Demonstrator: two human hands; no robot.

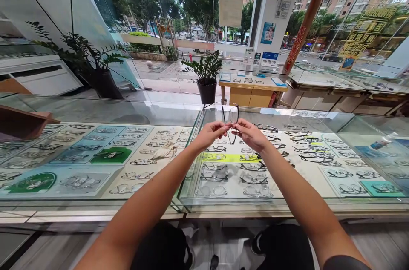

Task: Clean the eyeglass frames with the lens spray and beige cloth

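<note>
A pair of eyeglasses (237, 113) with a thin dark frame and clear lenses is raised above the glass display counter (191, 206). My left hand (213, 132) pinches it from the left, fingers closed. From the right, my right hand (249, 134) grips it too, its fingertips meeting those of the left. One dark temple arm sticks up between the hands; the exact spot where the fingers press is partly hidden. Under my forearms, rows of spectacle frames (215, 175) lie behind the counter's glass, some on a yellow-green strip (228, 157).
A beige cloth (165, 150) lies left of my hands. Further left sits a brown wooden tray (25, 122). At the right is a spray bottle (383, 141). Beyond the counter stand a potted plant (207, 89), a wooden table (252, 87) and tall windows.
</note>
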